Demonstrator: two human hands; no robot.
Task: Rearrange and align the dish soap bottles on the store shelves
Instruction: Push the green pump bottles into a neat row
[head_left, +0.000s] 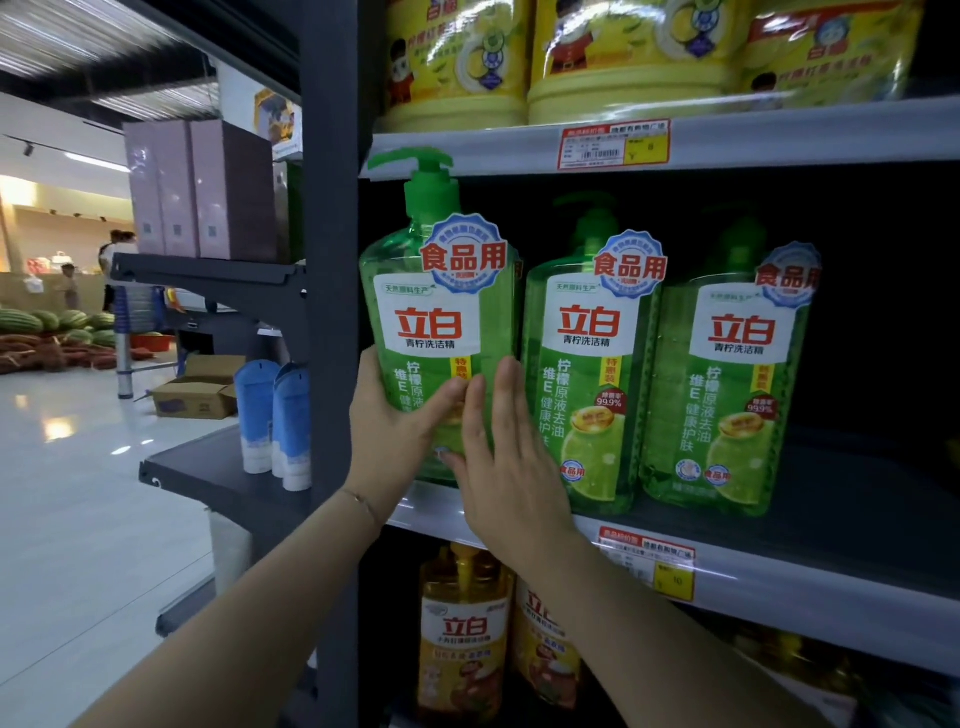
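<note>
Three green pump bottles of dish soap stand in a row on the middle shelf (779, 571). The leftmost green bottle (436, 312) sits at the shelf's front left corner. My left hand (395, 421) grips its lower left side, thumb across the label. My right hand (504, 457) presses flat on its lower front with straight fingers. The second green bottle (592, 364) and third green bottle (727, 384) stand to the right, labels facing out.
Yellow soap jugs (623, 57) fill the shelf above. Amber pump bottles (462, 639) stand on the shelf below. A dark upright post (332, 312) borders the shelf on the left. Blue tubes (275, 415) stand on a side shelf. The shelf is dark right of the third bottle.
</note>
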